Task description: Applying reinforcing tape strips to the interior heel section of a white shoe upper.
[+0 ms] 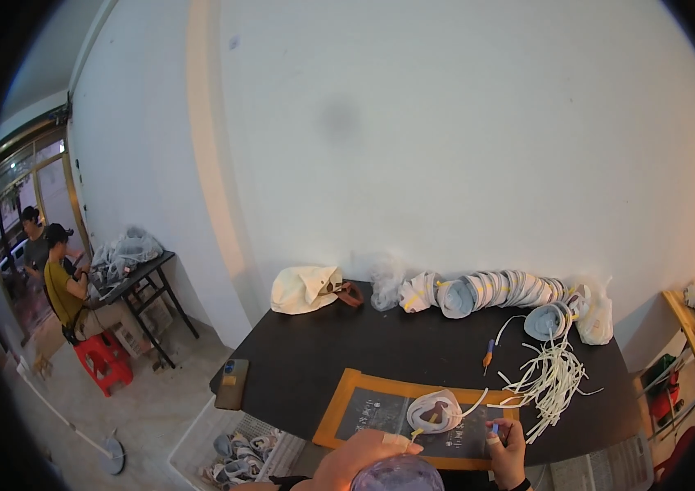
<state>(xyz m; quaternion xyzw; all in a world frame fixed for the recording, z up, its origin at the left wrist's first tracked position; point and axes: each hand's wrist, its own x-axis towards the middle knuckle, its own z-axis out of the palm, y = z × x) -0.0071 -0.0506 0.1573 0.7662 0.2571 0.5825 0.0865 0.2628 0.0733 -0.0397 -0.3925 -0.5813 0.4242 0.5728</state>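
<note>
Item, my left hand curled over a cup-shaped face mask just ahead of it on the slate mat, right hand apparently pinching a small blue tool; I'd press steadily.

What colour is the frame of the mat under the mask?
Orange frame, seen in the head view.

Daylight enters from the doorway at left; the wall is evenly bright, edges bend and darken.
</note>
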